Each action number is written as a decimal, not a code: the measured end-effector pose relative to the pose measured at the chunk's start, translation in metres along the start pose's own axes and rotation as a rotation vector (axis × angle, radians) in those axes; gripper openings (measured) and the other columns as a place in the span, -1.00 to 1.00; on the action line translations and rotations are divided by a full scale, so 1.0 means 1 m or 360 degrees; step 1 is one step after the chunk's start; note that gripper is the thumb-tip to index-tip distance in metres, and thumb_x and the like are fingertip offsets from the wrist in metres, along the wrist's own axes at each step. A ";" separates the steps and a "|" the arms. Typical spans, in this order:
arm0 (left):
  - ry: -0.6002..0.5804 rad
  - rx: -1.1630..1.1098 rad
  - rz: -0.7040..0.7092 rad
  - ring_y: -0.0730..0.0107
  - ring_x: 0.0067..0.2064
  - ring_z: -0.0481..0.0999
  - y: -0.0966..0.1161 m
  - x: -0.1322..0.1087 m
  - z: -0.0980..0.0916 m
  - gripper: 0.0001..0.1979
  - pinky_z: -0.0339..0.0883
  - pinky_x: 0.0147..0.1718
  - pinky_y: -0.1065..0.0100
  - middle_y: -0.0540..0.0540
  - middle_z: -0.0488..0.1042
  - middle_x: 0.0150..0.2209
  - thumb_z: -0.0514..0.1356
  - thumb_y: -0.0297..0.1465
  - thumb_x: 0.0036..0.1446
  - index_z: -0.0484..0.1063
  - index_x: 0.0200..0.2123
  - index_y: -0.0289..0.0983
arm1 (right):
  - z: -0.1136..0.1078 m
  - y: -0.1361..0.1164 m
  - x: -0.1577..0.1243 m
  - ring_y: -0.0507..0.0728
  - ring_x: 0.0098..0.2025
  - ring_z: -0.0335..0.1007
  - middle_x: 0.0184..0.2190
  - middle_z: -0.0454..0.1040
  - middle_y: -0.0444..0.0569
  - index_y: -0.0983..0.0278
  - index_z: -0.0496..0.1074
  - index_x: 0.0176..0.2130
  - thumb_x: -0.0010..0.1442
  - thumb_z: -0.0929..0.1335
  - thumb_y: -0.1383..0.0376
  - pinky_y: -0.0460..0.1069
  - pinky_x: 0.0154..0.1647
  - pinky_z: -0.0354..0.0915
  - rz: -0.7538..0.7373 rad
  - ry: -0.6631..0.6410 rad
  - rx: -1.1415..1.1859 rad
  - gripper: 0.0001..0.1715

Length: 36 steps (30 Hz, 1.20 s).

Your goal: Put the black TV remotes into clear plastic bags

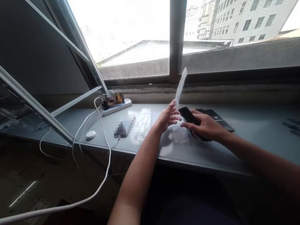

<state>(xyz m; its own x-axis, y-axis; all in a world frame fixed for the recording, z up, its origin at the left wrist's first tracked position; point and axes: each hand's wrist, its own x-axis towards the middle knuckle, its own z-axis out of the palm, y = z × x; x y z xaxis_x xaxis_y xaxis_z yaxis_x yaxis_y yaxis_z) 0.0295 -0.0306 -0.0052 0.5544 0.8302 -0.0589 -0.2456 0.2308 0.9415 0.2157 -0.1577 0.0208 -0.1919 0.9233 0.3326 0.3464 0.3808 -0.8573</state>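
My right hand (204, 125) is wrapped round a slim black remote control (188, 115), its upper end tilted toward my left hand. My left hand (168, 118) is just left of the remote, its fingers partly spread. A thin, translucent plastic bag (181, 87) stands upright at its fingertips and appears held there; the exact grip is hidden. Below, between my hands, another clear plastic bag (181, 136) lies flat on the table. Beyond my right hand, more black remote controls (219, 119) lie side by side, partly covered by the hand.
Clear plastic bags (143, 123) lie left of my left hand. Farther left are a white power strip (118, 106), a small round white device (91, 135), and a loose white cable (106, 149) hanging over the table edge. A metal frame (22, 86) rises at left; windows stand behind.
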 end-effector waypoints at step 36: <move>0.0081 -0.0192 -0.0004 0.17 -0.18 0.74 -0.001 -0.001 0.007 -0.83 0.65 -0.04 0.21 -0.35 0.74 -0.07 0.24 -0.35 0.42 0.56 -0.05 -0.33 | 0.003 0.001 -0.001 0.51 0.43 0.47 0.31 0.63 0.06 0.02 0.76 0.12 0.39 0.58 0.00 0.40 0.51 0.36 -0.0465 0.0016 -0.0290 -0.64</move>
<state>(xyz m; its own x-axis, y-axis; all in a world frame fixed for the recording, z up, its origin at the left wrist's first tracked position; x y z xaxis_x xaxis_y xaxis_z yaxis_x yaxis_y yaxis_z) 0.0351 -0.0348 -0.0037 0.5149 0.8535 -0.0808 -0.3397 0.2896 0.8948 0.2130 -0.1585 0.0185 -0.2988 0.7739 0.5584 0.4366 0.6312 -0.6411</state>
